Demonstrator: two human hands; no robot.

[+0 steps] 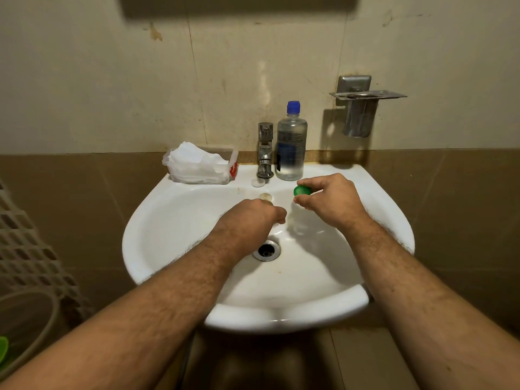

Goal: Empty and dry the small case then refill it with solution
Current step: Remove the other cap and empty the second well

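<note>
**Case open over the basin, emptying stage; drying and refilling still ahead**

Your right hand [330,202] pinches a small round green plastic cap [302,190] between thumb and fingertips, held above the back of the white ceramic washbasin [174,220]. Your left hand [253,218] is closed into a loose fist just to the left of and below that pinch, over the bowl and just above the metal drain [266,250]. What it holds is hidden by the knuckles; judging by the task, it is probably the small case body, but you cannot confirm that from here. A blurred, pale, translucent shape between the two hands may be part of the case.

A second small white round cap [258,182] lies on the basin ledge, beyond your left fist and beside the chrome tap [265,153]. So both lids appear to be off, and you seem to be at the emptying step.

Nothing suggests drying has begun: the pack of white tissues [197,164] sits untouched on the ledge, well left of your hands. The clear bottle of solution with its blue cap [291,142] stands closed just beyond your right hand's pinch, so refilling is still to come.
</note>
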